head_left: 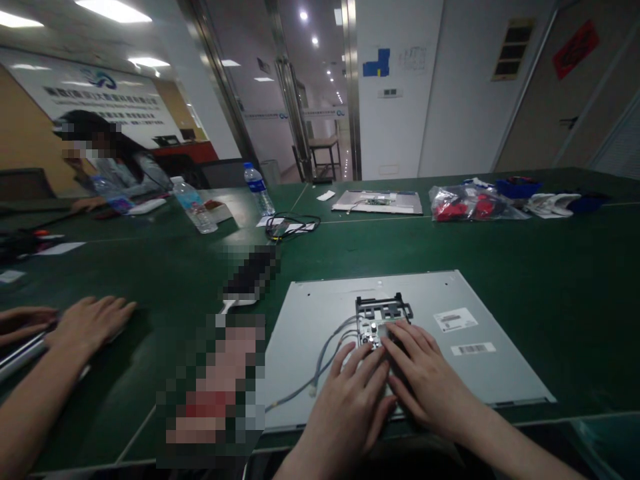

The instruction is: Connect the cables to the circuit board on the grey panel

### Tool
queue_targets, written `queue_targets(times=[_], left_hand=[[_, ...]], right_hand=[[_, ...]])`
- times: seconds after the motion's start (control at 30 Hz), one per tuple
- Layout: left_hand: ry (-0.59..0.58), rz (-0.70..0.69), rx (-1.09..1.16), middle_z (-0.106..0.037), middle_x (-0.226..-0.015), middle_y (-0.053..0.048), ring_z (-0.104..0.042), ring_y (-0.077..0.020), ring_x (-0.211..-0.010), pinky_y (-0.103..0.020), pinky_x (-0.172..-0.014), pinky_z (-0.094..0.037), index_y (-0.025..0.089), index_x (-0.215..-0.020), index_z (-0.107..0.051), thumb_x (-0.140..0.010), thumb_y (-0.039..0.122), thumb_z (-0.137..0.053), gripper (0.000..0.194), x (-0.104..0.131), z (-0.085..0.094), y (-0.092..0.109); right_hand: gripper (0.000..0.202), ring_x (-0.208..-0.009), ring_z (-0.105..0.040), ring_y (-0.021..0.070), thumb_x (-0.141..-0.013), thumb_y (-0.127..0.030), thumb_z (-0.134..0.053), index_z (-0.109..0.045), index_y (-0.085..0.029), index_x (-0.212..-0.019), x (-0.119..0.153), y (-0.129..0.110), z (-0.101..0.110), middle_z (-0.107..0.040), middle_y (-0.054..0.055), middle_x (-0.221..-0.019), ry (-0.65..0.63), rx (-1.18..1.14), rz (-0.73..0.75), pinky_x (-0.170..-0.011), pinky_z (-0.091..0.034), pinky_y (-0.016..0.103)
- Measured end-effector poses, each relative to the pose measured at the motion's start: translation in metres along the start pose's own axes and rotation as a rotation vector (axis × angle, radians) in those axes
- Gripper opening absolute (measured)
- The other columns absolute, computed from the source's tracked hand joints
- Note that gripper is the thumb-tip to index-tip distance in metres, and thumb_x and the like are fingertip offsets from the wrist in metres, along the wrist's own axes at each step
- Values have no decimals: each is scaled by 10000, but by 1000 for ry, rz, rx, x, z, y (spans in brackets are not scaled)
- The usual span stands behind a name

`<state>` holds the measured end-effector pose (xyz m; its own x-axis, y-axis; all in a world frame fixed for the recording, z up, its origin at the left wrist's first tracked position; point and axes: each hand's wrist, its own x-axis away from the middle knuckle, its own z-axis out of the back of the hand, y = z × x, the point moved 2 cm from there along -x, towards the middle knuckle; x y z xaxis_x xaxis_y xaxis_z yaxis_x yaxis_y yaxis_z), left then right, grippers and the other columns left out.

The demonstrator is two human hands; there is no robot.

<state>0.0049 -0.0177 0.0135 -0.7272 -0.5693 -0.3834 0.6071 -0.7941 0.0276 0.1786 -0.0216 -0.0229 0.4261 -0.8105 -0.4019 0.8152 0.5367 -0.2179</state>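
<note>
A silvery-grey flat display panel point(310, 313) lies back side up on the table in front of me. On its middle sits a black bracket frame point(383, 303), and a small circuit board point(371, 332) shows at the frame's near side. My left hand point(347, 397) has its bent fingertips at the board's near edge. From the right, my right hand point(430, 380) reaches in, fingers close together on the board's right side. Both hands partly cover the board, and their thumbs are low, near each other. Grey cables point(320, 367) run leftward from the board across the panel.
Another person's arm and hand point(90, 327) rest on the green table point(525, 267) at the left. Farther back are water bottles point(195, 205), a coiled black cable point(293, 227), a second panel point(379, 202) and a plastic bag with red items point(473, 203). A person point(115, 153) sits far left.
</note>
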Motion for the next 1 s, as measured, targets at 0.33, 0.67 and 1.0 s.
queue_targets(times=[0.33,0.67,1.0], left_hand=[[-35,12,-5,-584,-1365,-60,-514,-256,-1264,-453,-1104,-357,196,-1324,-540,-959,345,-521,395,2,1,0],[-50,19,14,-594,-1349,-63,-518,-262,-1263,-463,-1108,-359,190,-1303,-545,-952,328,-524,378,3,1,-1],[-125,55,58,-578,-1372,-38,-478,-256,-1310,-469,-1159,-297,196,-1348,-503,-967,333,-495,405,5,-3,-1]], right_hand=[[608,-1422,-296,289,-887,-207,-503,-371,-131,-1476,0,-4,2,-376,138,-1524,-8,26,6,-1153,-326,508],[583,-1420,-305,274,-872,-185,-508,-407,-166,-1446,1,-3,0,-395,93,-1522,20,36,48,-1148,-323,500],[426,-1379,-382,218,-941,-172,-456,-483,-181,-1367,0,-8,2,-536,47,-1417,149,10,67,-1159,-280,426]])
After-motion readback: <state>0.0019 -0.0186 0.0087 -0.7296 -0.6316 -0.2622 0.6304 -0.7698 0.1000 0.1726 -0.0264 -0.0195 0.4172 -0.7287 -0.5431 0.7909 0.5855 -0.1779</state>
